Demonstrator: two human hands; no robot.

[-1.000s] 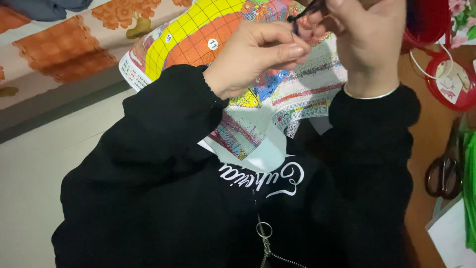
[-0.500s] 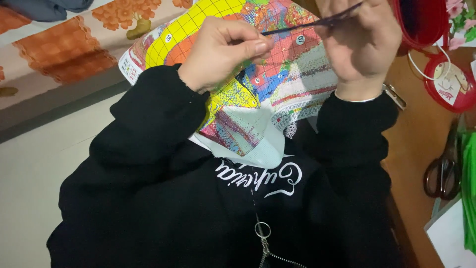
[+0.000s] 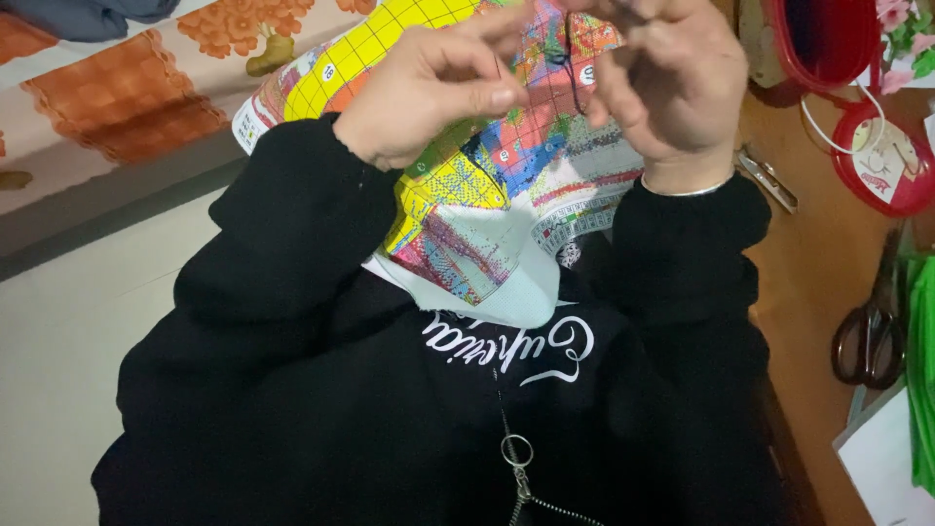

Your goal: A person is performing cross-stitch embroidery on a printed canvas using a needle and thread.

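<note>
Grip, left hand: left hand is curled with thumb and finger pinched together at the tips, right over the cloth. Something very thin may be between them, but it is too small to tell.
Grip, right hand: right hand has its fingers bent in and close together near the top edge of the view. The fingertips are cut off there, so I cannot tell what it has hold of, if anything.
Cloth: the colourful stitching cloth with its grid of little squares lies between both hands and runs under them. It touches both.
Which way it lies: the cloth goes from up beyond the hands down to the chest, so its long way points from the grip down toward the body. Its white corner hangs below the hands, on the black sweater.
Thread: a thin dark thread shows on the cloth just beside the right hand, between the two grips.
Nearer hand: the thread is closer to the right hand than to the left.
Further out, right of the grip: a wooden table with a red cup, a round red lid, and scissors well apart from the hands.
Further out, left of the grip: a bed with an orange flower cover.
</note>
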